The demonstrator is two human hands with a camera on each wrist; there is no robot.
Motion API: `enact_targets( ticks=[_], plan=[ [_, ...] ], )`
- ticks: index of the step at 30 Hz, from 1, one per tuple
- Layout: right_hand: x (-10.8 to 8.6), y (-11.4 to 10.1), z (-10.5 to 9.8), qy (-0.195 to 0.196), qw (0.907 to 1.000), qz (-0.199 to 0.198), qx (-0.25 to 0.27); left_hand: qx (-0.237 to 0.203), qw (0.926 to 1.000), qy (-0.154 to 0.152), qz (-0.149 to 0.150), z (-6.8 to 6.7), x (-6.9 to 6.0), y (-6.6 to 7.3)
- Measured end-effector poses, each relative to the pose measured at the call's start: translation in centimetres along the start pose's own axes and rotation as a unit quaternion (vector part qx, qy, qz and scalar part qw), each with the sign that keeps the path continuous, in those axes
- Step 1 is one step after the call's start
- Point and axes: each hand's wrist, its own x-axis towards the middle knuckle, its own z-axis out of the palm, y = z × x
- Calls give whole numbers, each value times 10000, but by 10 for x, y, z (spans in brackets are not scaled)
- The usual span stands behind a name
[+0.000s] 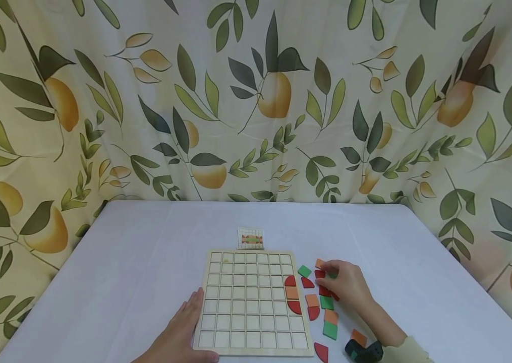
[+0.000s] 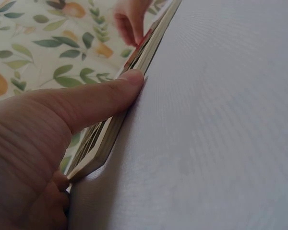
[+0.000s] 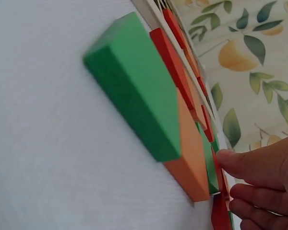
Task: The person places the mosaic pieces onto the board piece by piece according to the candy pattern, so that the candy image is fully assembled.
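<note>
A wooden grid board lies on the table, with a red quarter-circle, an orange square and another red quarter-circle in its right column. My left hand rests against the board's near left corner, fingers straight along the side. Its thumb presses the near edge. Beyond the right side, my right hand is over the loose pieces. Between its thumb and index finger it pinches a red piece, partly hidden by the fingers.
A small pattern card sits behind the board. Loose green squares, orange squares and red quarter-circles lie scattered right of it. A dark wrist device is on the right forearm. A patterned curtain hangs behind the table.
</note>
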Motion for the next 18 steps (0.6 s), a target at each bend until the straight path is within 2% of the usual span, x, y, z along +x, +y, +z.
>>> enact_targets(
  ticks=[18],
  plan=[
    [3,3,3,3,9993,-364,-82,15,9999,-6,141,0,0,-1]
  ],
)
